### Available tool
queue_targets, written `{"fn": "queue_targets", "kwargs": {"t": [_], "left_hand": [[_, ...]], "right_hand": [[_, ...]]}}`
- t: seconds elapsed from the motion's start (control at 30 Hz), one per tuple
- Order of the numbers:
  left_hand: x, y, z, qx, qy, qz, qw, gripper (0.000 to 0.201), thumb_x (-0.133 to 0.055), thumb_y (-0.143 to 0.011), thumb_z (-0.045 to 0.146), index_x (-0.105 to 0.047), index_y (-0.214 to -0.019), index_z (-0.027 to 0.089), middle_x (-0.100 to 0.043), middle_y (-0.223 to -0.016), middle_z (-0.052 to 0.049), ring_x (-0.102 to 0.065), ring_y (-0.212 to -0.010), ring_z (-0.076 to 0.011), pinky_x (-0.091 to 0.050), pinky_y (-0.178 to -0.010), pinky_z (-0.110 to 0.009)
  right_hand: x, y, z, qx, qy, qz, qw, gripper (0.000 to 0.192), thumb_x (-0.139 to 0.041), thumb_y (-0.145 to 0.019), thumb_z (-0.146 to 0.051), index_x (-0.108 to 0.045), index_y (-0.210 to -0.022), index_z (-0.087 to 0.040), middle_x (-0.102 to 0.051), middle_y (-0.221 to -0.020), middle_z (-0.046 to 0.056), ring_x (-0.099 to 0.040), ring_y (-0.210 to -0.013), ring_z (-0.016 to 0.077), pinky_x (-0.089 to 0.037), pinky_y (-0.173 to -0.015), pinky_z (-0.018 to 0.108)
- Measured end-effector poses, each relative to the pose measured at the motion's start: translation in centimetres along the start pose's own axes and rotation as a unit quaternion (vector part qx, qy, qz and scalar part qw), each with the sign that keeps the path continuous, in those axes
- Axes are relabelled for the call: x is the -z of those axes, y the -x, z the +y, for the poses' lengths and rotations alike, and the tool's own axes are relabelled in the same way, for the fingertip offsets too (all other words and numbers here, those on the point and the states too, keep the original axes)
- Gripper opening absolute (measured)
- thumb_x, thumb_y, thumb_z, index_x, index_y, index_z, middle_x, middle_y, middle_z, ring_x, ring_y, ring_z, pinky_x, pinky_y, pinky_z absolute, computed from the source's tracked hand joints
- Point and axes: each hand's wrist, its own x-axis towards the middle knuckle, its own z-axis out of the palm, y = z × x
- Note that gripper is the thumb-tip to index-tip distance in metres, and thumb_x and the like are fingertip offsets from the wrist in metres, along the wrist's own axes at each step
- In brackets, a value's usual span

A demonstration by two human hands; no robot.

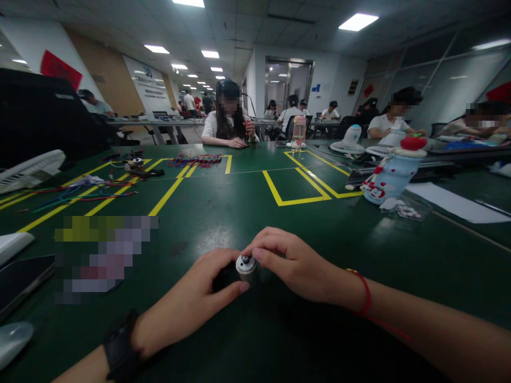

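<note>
A small silver cylindrical motor (246, 266) with a dark body sits between my hands, low over the green table (255, 213). My left hand (191, 300) wraps around its dark side from the left, thumb under the silver end. Fingers of my right hand (295, 263) pinch the silver end from the right. A black watch is on my left wrist and a red string on my right wrist.
A blue and white snowman-shaped fan (393, 173) stands at the right beside white paper (455, 202). Coloured wires (195, 159) and a small part (138, 165) lie far left. A phone (22, 279) lies at the near left. A person (228, 119) sits across the table; others work behind.
</note>
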Motion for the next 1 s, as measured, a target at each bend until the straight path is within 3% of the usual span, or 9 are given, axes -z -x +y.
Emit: {"fn": "queue_targets", "kwargs": {"t": [0.13, 0.3, 0.47, 0.6, 1.0], "left_hand": [[0.0, 0.0, 0.2, 0.003, 0.001, 0.0, 1.0, 0.026, -0.059, -0.087, 0.034, -0.054, -0.112, 0.029, -0.061, -0.112, 0.0, -0.057, -0.103, -0.0208, -0.047, -0.092, -0.037], [0.1, 0.0, 0.3, 0.006, -0.012, 0.011, 1.0, 0.03, -0.061, -0.086, 0.038, -0.054, -0.116, 0.032, -0.062, -0.112, 0.002, -0.058, -0.103, -0.0208, -0.047, -0.092, -0.035], [0.1, 0.3, -0.1, 0.008, -0.023, 0.022, 0.999, 0.034, -0.061, -0.086, 0.043, -0.053, -0.118, 0.033, -0.062, -0.115, 0.002, -0.059, -0.104, -0.0219, -0.047, -0.092, -0.035], [0.1, 0.4, -0.4, 0.012, -0.028, 0.021, 0.999, 0.037, -0.06, -0.086, 0.044, -0.051, -0.12, 0.033, -0.061, -0.119, 0.001, -0.058, -0.106, -0.0223, -0.046, -0.095, -0.036], [0.1, 0.4, -0.3, 0.02, -0.017, 0.007, 1.0, 0.034, -0.06, -0.086, 0.043, -0.052, -0.118, 0.033, -0.061, -0.117, 0.001, -0.058, -0.105, -0.0225, -0.046, -0.095, -0.038]], "right_hand": [[-0.4, -0.2, 0.0, -0.004, 0.007, 0.04, 0.999, 0.011, -0.062, -0.084, -0.022, -0.07, -0.092, -0.02, -0.063, -0.094, 0.003, -0.058, -0.08, 0.0128, -0.046, -0.069, 0.024], [1.0, 0.4, 0.4, -0.029, 0.014, 0.096, 0.995, 0.014, -0.06, -0.086, -0.029, -0.069, -0.091, -0.019, -0.063, -0.091, 0.003, -0.058, -0.081, 0.0143, -0.045, -0.069, 0.027], [2.6, 1.8, 2.0, -0.032, 0.061, -0.031, 0.997, 0.009, -0.064, -0.084, -0.025, -0.071, -0.088, -0.021, -0.062, -0.096, 0.004, -0.058, -0.089, 0.0161, -0.044, -0.082, 0.032], [2.7, 2.0, 2.8, -0.022, 0.1, -0.081, 0.991, 0.01, -0.066, -0.083, -0.027, -0.072, -0.09, -0.023, -0.062, -0.101, 0.004, -0.055, -0.096, 0.0182, -0.041, -0.088, 0.035], [2.8, 1.9, 2.9, -0.008, 0.127, -0.109, 0.986, 0.012, -0.067, -0.082, -0.027, -0.073, -0.092, -0.026, -0.061, -0.104, 0.004, -0.053, -0.1, 0.02, -0.038, -0.09, 0.038]]}}
